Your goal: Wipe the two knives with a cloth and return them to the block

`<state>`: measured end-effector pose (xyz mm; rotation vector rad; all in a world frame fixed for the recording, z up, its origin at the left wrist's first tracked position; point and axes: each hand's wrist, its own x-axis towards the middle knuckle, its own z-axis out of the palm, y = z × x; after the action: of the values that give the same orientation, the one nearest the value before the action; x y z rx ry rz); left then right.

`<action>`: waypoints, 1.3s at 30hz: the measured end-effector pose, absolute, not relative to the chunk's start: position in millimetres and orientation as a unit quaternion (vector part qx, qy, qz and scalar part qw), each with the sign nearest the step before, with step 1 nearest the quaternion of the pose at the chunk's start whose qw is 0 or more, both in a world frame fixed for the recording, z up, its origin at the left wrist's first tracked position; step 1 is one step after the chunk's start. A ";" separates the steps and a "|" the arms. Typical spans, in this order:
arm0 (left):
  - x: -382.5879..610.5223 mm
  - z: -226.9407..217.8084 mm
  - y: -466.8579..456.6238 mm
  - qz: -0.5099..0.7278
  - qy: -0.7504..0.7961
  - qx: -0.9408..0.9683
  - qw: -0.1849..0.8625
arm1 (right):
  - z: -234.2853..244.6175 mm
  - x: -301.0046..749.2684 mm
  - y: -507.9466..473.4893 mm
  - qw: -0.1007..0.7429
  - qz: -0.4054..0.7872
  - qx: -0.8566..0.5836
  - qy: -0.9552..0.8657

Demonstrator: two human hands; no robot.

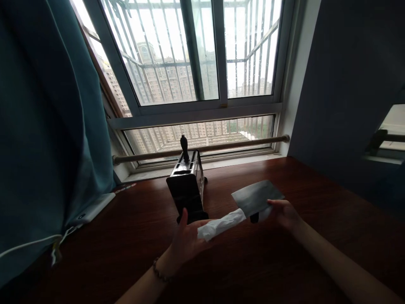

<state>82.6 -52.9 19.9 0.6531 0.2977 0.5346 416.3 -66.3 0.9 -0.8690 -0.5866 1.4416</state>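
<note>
My left hand [186, 241] is low in the middle, its thumb raised apart and its fingers stretched out. Against those fingers lies one end of a crumpled white paper strip [221, 225]; I cannot tell whether they grip it. The strip's other end meets a flat grey sheet-like piece [257, 196], and my right hand [284, 213] pinches that piece at its right edge. Below the grey piece a small dark part [254, 218] shows, too dim to name. Just beyond my left hand stands a black knife block [185, 190] with slots on top and one dark handle [184, 147] sticking up.
The reddish-brown wooden table [142, 253] runs up to a barred window [202, 84] with a rail [234, 145] across its bottom. At left hangs a blue curtain [85, 126], with a white power strip [91, 211] and cable [28, 245] by it. A dark wall [341, 105] stands right.
</note>
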 end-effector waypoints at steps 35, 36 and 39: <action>108.5 -8.6 -31.7 -0.061 0.250 0.444 0.858 | -15.5 341.6 -100.2 0.187 0.088 -0.382 -0.901; 108.4 -8.3 -31.6 -0.063 0.248 0.440 0.861 | -18.0 346.5 -96.4 0.198 0.075 -0.418 -0.884; 107.9 -9.0 -31.3 -0.058 0.235 0.431 0.869 | -28.8 364.1 -83.0 0.243 0.033 -0.531 -0.811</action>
<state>107.9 -31.3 -9.0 0.9023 0.4918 -0.1208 364.1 -83.0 -28.8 -1.4501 -2.2178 0.0901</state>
